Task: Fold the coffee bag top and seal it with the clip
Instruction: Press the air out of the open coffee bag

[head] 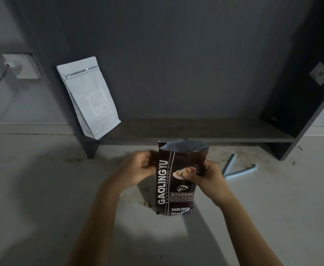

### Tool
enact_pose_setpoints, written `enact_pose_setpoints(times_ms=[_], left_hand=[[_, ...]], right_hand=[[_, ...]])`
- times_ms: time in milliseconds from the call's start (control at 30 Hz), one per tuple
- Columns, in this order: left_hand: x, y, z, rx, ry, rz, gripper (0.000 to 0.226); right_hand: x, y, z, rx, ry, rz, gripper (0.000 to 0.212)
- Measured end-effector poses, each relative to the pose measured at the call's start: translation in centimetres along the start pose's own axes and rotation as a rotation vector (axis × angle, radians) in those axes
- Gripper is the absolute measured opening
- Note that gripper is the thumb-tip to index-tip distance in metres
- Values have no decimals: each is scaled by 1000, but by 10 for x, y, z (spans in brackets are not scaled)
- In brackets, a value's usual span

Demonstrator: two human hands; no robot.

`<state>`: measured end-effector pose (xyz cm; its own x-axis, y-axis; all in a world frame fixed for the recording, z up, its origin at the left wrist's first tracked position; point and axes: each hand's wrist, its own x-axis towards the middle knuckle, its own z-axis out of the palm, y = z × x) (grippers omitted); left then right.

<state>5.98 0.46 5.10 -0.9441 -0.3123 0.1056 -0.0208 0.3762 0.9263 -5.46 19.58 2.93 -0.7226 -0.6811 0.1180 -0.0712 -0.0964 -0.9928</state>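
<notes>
A dark open shelf unit (176,129) fills the back of the view, standing on a pale, dusty surface (42,198) speckled with what looks like spilled coffee grounds. A white zip-top pouch (91,98) leans against the unit's left upright, well apart from the work.

In the middle stands the dark brown GAOLINGYU coffee bag (176,181), upright on the surface with its top gaping open and not yet folded. The left hand (138,167) pinches the bag's left edge, fingers curled closed on the foil. The right hand (207,177) grips the right edge, thumb pressed on the front panel and the other fingers wrapped behind. To the right, near the right hand but not touching it, lies the pale sealing clip (236,168), spread open in a V.

The risks look plain enough. The mouth is wide and the bag is held only by its sides, so a tilt during folding could spill more grounds. Trapped air may puff the foil and let the fold spring back. When one hand lets go to reach for the clip, the fold could unroll, or the bag could tip over.
</notes>
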Motion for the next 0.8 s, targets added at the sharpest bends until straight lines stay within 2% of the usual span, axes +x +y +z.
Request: enact_pose_setpoints(times_ms=[33, 100, 200, 333, 400, 533, 667, 733, 800], left_hand=[[0, -9, 7, 21, 16, -12, 36], [0, -23, 20, 17, 119, 1, 48], [-1, -34, 32, 4, 231, 23, 56], [-9, -30, 41, -35, 288, 78, 36], [-10, -24, 47, -37, 300, 97, 30], [-8, -22, 53, -24, 341, 117, 25], [-12, -25, 63, -145, 346, 103, 18], [-17, -28, 73, -209, 312, 82, 30], [-21, -30, 84, -225, 251, 93, 56]], right_hand=[[-1, -3, 0, -11, 4, 17, 33], [-3, -14, 0, -27, 16, 15, 42], [-1, -46, -4, -40, -8, -116, 59], [9, -107, 6, -456, -58, -333, 53], [21, -132, 19, -743, -120, -289, 49], [44, -158, 55, -1252, -371, -69, 33], [55, -164, 79, -1468, -332, 1, 29], [55, -165, 86, -1571, -358, 52, 16], [53, -163, 91, -1627, -417, 101, 19]])
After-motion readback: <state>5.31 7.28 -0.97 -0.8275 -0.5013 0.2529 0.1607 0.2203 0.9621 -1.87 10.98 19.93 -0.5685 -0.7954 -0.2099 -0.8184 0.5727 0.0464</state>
